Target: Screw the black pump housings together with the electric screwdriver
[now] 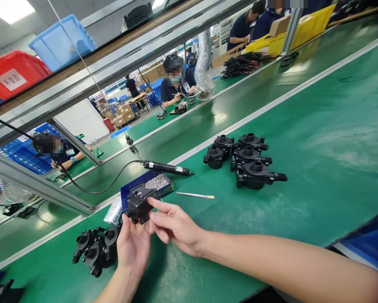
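Observation:
Both hands hold one black plastic pump housing (139, 205) just above the green bench. My left hand (132, 246) grips it from below with thumb and fingers. My right hand (173, 223) pinches its right side, index finger along the top. Right behind it lies a blue tray (135, 188) with a heap of small silver screws (157, 181). An electric screwdriver (168, 168) on a black cable rests beyond the tray. Thin tweezers (195, 195) lie to the right of it.
A cluster of black pump housings (96, 249) sits at my left wrist, and another group (247, 160) lies farther right on the green belt (318, 139). Aluminium frame rails (40, 185) cross at left. Other workers sit across the line; bins stand on the shelf above.

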Motion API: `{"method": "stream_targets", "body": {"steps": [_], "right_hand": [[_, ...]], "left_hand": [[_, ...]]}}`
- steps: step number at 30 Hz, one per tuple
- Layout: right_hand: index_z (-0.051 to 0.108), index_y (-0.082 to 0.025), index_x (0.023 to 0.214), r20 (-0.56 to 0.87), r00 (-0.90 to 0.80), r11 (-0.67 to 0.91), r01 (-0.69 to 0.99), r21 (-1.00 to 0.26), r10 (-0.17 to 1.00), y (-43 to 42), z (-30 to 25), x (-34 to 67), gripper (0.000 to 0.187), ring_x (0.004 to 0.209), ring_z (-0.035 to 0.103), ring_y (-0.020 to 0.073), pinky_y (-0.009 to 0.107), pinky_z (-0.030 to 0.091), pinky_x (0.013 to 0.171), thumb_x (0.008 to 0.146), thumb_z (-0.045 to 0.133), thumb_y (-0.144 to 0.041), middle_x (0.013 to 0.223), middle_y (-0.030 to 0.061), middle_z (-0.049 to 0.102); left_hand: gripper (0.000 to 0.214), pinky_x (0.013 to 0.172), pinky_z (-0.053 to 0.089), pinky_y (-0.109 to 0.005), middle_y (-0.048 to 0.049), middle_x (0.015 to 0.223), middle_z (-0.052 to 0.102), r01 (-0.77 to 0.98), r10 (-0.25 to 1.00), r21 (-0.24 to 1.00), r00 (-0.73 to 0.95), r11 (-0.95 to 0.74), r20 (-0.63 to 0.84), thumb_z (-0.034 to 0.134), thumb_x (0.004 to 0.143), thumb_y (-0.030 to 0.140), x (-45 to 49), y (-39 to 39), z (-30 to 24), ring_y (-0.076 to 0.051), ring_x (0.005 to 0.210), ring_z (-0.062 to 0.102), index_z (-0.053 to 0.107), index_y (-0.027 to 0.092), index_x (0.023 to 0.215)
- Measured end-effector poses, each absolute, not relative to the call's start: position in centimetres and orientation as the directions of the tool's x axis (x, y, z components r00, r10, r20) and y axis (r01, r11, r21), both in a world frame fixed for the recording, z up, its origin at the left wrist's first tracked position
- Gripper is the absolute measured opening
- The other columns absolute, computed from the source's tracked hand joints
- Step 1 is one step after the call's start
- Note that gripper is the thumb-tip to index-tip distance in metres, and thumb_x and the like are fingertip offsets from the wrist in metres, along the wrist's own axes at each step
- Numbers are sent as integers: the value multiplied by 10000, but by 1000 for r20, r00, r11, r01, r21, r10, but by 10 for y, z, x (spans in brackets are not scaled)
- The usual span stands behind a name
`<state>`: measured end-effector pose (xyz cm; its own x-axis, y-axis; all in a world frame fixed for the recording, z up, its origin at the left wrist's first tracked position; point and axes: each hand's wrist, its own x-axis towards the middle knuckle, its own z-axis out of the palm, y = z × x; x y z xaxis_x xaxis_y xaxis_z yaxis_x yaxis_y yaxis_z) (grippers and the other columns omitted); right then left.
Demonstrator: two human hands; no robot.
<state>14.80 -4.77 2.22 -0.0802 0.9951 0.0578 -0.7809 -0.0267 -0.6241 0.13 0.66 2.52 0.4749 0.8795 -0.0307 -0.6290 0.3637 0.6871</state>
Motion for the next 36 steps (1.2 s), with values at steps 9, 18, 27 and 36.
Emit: {"method": "stream_targets", "body": {"steps": [9,18,27,36], "right_hand": [[384,-176,1610,88,-147,-55,-760,-648,985,-47,21,149,1024,441,508,82,216,321,460,768,889,-467,653,-1,744],[814,-140,1095,144,120,187,-602,-776,982,-44,27,152,522,423,483,67,225,314,443,761,859,-539,613,11,712],[734,-145,791,-50,209,107,-673,-732,977,-34,15,147,463,455,467,49,198,283,448,642,964,-517,577,-32,643],[604,-165,712,-97,52,-23,-762,-647,994,-30,5,142,582,429,419,30,202,267,454,608,942,-628,628,-32,640]], "left_hand": [[358,838,659,-376,-103,1071,778,-630,884,689,467,358,-32,716,947,387,-4,12,22,-232,854,761,715,200,1253],[337,839,645,-341,-104,1067,773,-592,912,746,408,306,-50,731,928,431,0,5,23,-236,897,753,742,189,1162],[457,974,551,-329,-87,1383,600,-360,948,905,128,-228,291,903,753,359,5,7,15,-264,1251,607,673,248,1132],[463,1162,415,-510,-125,1470,539,-414,887,870,246,-269,391,854,771,432,1,11,29,-347,1376,511,637,239,1132]]}}
